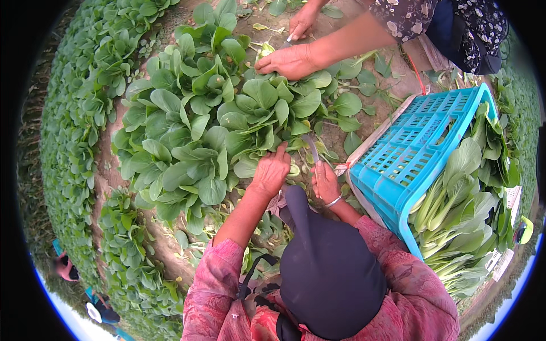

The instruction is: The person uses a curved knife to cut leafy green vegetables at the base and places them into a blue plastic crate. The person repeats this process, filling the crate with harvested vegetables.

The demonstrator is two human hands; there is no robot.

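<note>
At the top of the picture, my left hand (288, 63) grips a bok choy plant near its pale cut base (266, 49). My right hand (303, 22) holds a small knife (287, 43) by its handle, the blade close to my left hand's knuckles. Broad green leaves spread below my left hand and hide part of the plant it grips. A dense clump of bok choy (187, 140) stands in the soil beside both hands. My floral sleeve (403, 19) shows at the upper right.
Opposite me, a person in a dark head covering (332, 273) grasps a plant with one hand (273, 170) and a curved knife (312, 149) with the other. A tilted blue plastic crate (409, 136) holds harvested bok choy (456, 213). Planted rows (85, 98) run along the left; people appear far off.
</note>
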